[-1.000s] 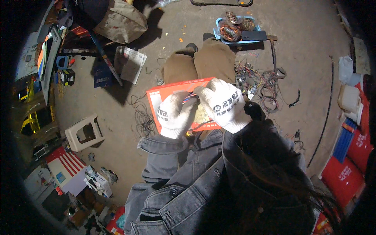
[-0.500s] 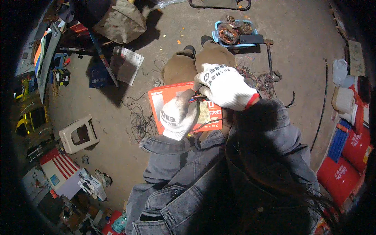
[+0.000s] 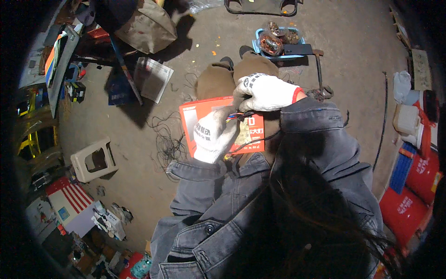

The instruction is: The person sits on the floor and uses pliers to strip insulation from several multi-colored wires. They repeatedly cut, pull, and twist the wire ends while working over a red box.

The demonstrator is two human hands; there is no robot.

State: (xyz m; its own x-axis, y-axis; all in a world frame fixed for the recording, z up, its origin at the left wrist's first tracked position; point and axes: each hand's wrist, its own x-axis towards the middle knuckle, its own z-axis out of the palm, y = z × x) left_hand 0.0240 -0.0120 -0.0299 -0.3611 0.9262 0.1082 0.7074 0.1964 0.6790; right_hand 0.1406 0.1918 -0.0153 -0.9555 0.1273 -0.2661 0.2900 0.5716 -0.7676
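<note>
Well left of the left hand (image 3: 211, 136) is a stool (image 3: 80, 168); ahead and left, a paper (image 3: 157, 83). Ahead of the right hand (image 3: 265, 93) is a tray (image 3: 277, 57); well right, a rod (image 3: 384, 116).

We took this for a workshop; we saw coloured wires (image 3: 235, 116) in the gloved left hand (image 3: 213, 134), tangled cable (image 3: 168, 151) on the floor (image 3: 346, 35) and a hammer-like tool (image 3: 320, 72) beside a blue tray (image 3: 278, 57); clutter (image 3: 109, 221) crowded our left.

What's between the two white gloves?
In the head view, coloured wires show between the left hand and right hand, above the red box.
</note>
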